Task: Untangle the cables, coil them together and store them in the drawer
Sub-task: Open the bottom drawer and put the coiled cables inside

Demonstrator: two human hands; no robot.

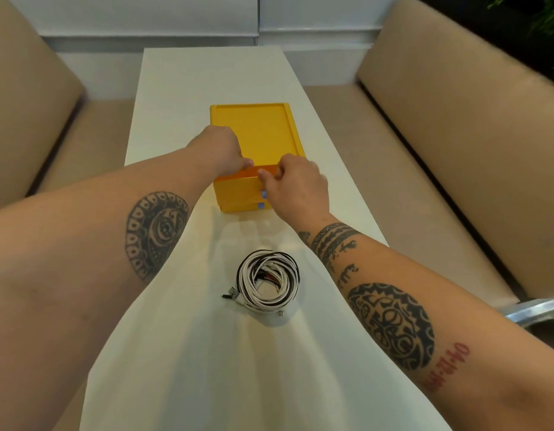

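A yellow drawer unit (263, 132) stands in the middle of the white table (182, 98). Its top drawer (238, 175) is pulled out a little toward me. My left hand (221, 149) rests on the unit's near left top edge with its fingers curled over the front. My right hand (296, 185) pinches the top drawer's front at its middle, hiding part of the front. Two lower drawers show small blue handles (261, 206). A coil of white and black cables (268, 279) lies on the table nearer to me, between my forearms, with its plugs sticking out at the left.
Beige padded benches (456, 126) run along both sides of the narrow table. A white panelled wall closes the far end. A shiny metal bar (537, 309) juts in at the right, beside my right forearm.
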